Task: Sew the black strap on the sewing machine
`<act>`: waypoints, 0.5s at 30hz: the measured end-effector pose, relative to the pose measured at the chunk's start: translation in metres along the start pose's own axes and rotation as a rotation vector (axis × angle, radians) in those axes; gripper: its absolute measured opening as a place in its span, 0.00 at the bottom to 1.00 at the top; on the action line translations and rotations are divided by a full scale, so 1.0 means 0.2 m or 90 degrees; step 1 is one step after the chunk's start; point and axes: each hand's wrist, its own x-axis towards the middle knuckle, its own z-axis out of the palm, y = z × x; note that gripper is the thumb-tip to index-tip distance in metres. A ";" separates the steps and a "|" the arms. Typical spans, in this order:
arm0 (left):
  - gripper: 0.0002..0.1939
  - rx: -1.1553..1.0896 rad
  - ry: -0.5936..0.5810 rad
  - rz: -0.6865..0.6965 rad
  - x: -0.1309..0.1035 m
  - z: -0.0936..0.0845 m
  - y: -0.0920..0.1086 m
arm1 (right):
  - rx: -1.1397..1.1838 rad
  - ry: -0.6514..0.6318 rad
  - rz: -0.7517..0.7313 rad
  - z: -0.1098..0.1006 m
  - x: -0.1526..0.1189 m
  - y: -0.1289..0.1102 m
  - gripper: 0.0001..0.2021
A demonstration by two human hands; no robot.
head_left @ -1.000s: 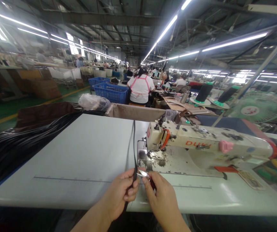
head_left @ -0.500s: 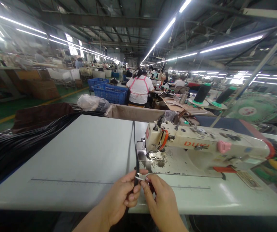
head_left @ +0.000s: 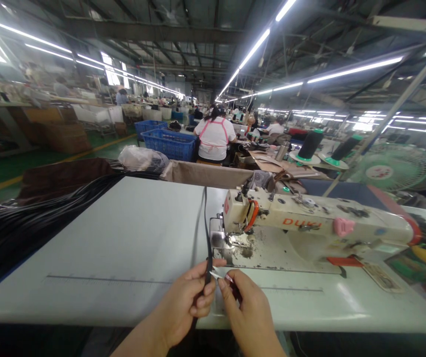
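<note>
- The left hand (head_left: 188, 302) is pinching a narrow black strap (head_left: 207, 233), fingers closed round it at the near edge of the pale grey worktop (head_left: 124, 238).
- The right hand (head_left: 246, 312), at 3 o'clock of the left, is gripping small silver thread snips (head_left: 218, 274), blades touching the strap.
- The strap is running toward 12 o'clock, beside the cream sewing machine (head_left: 309, 225).
- It looks light and limp; best held close to the snips.

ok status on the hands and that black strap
Left hand pinching black strap at table edge. Right hand holds small snips at the strap. Sewing machine close behind, nothing between.
</note>
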 end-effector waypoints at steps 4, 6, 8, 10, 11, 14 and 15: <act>0.25 -0.006 -0.007 -0.002 0.00 -0.01 0.00 | -0.009 0.017 -0.020 0.00 0.01 0.00 0.14; 0.25 -0.012 -0.005 -0.001 0.00 -0.01 0.00 | -0.009 0.031 -0.024 -0.01 0.01 -0.01 0.14; 0.25 -0.016 -0.003 -0.004 0.00 -0.01 0.00 | -0.007 0.043 -0.030 -0.01 0.02 -0.02 0.15; 0.25 -0.015 -0.003 -0.007 0.00 -0.01 0.00 | -0.003 0.049 -0.036 -0.01 0.01 -0.02 0.15; 0.25 -0.013 -0.005 -0.007 0.00 -0.01 0.01 | 0.000 0.050 -0.038 0.00 0.01 -0.02 0.14; 0.25 -0.008 -0.013 -0.006 0.00 -0.01 0.00 | 0.004 0.053 -0.038 0.01 0.01 -0.02 0.14; 0.25 -0.007 -0.015 -0.007 0.00 -0.01 0.00 | 0.006 0.054 -0.038 0.01 0.01 -0.02 0.14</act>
